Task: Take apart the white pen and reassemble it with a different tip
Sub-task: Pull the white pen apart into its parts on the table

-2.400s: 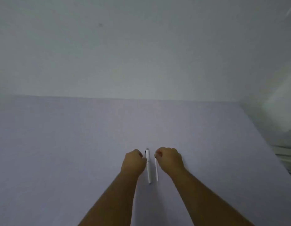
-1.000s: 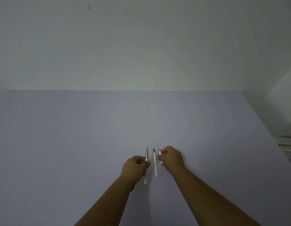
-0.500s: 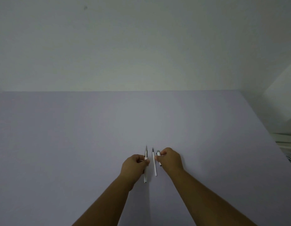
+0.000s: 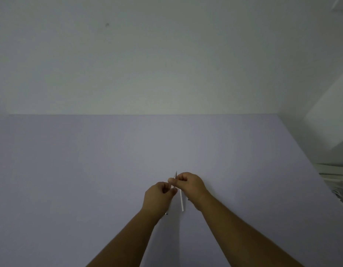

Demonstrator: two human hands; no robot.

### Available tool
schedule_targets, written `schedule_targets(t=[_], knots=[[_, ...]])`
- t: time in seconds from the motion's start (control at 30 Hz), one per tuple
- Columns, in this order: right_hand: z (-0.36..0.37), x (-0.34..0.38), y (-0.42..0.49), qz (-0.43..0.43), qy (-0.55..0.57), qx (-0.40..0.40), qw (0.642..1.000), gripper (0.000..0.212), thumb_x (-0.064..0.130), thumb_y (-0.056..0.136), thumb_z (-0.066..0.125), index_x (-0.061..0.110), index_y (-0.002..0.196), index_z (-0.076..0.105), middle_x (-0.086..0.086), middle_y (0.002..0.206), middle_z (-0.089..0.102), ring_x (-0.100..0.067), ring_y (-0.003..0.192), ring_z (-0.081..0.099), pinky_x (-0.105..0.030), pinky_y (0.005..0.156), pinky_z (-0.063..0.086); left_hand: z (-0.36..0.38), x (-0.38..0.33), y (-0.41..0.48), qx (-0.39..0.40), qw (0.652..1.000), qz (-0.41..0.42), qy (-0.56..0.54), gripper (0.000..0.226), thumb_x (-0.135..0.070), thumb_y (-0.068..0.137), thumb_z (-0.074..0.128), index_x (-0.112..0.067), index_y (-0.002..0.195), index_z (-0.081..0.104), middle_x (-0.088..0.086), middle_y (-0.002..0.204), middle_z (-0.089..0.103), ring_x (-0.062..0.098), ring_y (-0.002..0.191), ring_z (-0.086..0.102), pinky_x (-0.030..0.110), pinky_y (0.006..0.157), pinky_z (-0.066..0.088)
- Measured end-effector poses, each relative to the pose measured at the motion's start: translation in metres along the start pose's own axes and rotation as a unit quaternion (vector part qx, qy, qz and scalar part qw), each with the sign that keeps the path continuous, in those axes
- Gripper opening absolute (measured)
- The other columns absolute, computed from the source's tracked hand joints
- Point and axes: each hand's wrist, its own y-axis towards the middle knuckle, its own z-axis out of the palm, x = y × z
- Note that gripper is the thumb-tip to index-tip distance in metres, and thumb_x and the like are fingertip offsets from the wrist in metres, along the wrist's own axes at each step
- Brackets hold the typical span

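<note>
The white pen [image 4: 174, 182] runs away from the person, its grey tip pointing toward the far wall [image 4: 166, 54], tilted slightly right. The left hand [image 4: 159, 197] is curled around its barrel; the right hand [image 4: 188, 185] pinches the tip end, fingers closed on it. A thin white refill [image 4: 181, 201] lies lengthwise on the lilac table [image 4: 70, 170], just beside the hands (its far end hidden under the right hand). The pen's middle is covered by fingers.
</note>
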Motion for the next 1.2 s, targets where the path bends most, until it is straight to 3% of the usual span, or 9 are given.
schedule_targets(t=[0.13,0.2,0.3,0.47,0.63,0.73,0.87,1.03,1.2], knots=[[-0.006,0.010,-0.001,-0.027,0.030,0.019,0.999,0.027,0.025,0.081,0.071,0.016,0.060,0.057,0.003,0.063,0.055,-0.011,0.063,0.049,-0.027,0.068,0.042,-0.009,-0.010,-0.006,0.024,0.999,0.017,-0.015,0.012,-0.028,0.092,0.058,-0.019,0.085,0.061,-0.002,0.081,0.064,0.009,0.070,0.056,0.020,0.064,0.049],[-0.012,0.012,-0.002,-0.027,0.043,0.048,0.998,0.016,0.025,0.082,0.070,0.018,0.068,0.067,0.003,0.068,0.062,-0.013,0.070,0.053,-0.029,0.073,0.044,-0.015,-0.013,-0.007,0.059,0.997,0.011,-0.054,0.019,-0.026,0.093,0.057,-0.017,0.079,0.067,0.005,0.083,0.070,0.016,0.075,0.062,0.034,0.082,0.055],[-0.020,0.012,-0.005,-0.020,0.061,0.085,0.994,0.008,0.026,0.084,0.067,0.022,0.082,0.073,0.002,0.086,0.068,-0.015,0.084,0.056,-0.029,0.078,0.045,-0.019,-0.016,-0.012,0.081,0.994,0.012,-0.077,0.021,-0.026,0.093,0.059,-0.017,0.077,0.070,0.015,0.090,0.073,0.021,0.077,0.064,0.041,0.088,0.056],[-0.019,0.019,-0.009,-0.012,0.046,0.058,0.997,0.011,0.026,0.082,0.070,0.020,0.073,0.067,0.003,0.076,0.064,-0.012,0.074,0.054,-0.028,0.072,0.045,-0.016,-0.017,-0.017,0.060,0.997,0.021,-0.050,0.024,-0.027,0.092,0.058,-0.017,0.074,0.069,0.002,0.073,0.068,0.016,0.069,0.060,0.034,0.079,0.054],[-0.022,0.024,-0.012,-0.021,0.084,0.090,0.992,0.010,0.014,0.084,0.066,0.022,0.087,0.070,-0.001,0.090,0.069,-0.015,0.084,0.059,-0.024,0.072,0.045,-0.020,-0.021,-0.021,0.033,0.999,0.030,-0.022,0.024,-0.027,0.093,0.057,-0.020,0.072,0.065,-0.004,0.070,0.064,0.012,0.066,0.057,0.021,0.063,0.046],[-0.019,0.026,-0.014,-0.014,0.038,0.050,0.998,0.011,0.025,0.078,0.073,0.017,0.081,0.067,0.002,0.077,0.064,-0.013,0.073,0.054,-0.028,0.072,0.045,-0.022,-0.023,-0.024,0.025,0.999,0.037,-0.018,0.023,-0.027,0.093,0.056,-0.019,0.074,0.065,-0.004,0.071,0.063,0.011,0.067,0.057,0.019,0.062,0.045],[-0.020,0.026,-0.014,-0.030,0.071,0.070,0.995,0.009,0.013,0.084,0.066,0.021,0.083,0.070,0.002,0.088,0.069,-0.013,0.083,0.059,-0.026,0.074,0.046,-0.025,-0.025,-0.025,0.021,0.999,0.037,-0.010,0.021,-0.026,0.093,0.057,-0.018,0.075,0.065,-0.002,0.074,0.064,0.012,0.067,0.056,0.018,0.058,0.043],[-0.018,0.032,-0.018,-0.020,0.044,0.039,0.998,0.011,0.028,0.079,0.073,0.019,0.080,0.066,0.002,0.083,0.066,-0.014,0.078,0.056,-0.029,0.074,0.046,-0.027,-0.030,-0.028,0.017,0.999,0.045,0.004,0.019,-0.025,0.093,0.056,-0.016,0.078,0.066,-0.003,0.073,0.063,0.007,0.063,0.054,0.017,0.054,0.039],[-0.021,0.035,-0.021,-0.035,0.076,0.071,0.994,0.013,0.013,0.085,0.065,0.024,0.083,0.070,0.000,0.093,0.070,-0.014,0.085,0.058,-0.026,0.072,0.045,-0.028,-0.030,-0.031,0.010,0.999,0.045,0.001,0.018,-0.025,0.092,0.057,-0.015,0.081,0.067,-0.003,0.074,0.063,0.008,0.064,0.055,0.017,0.054,0.039]])
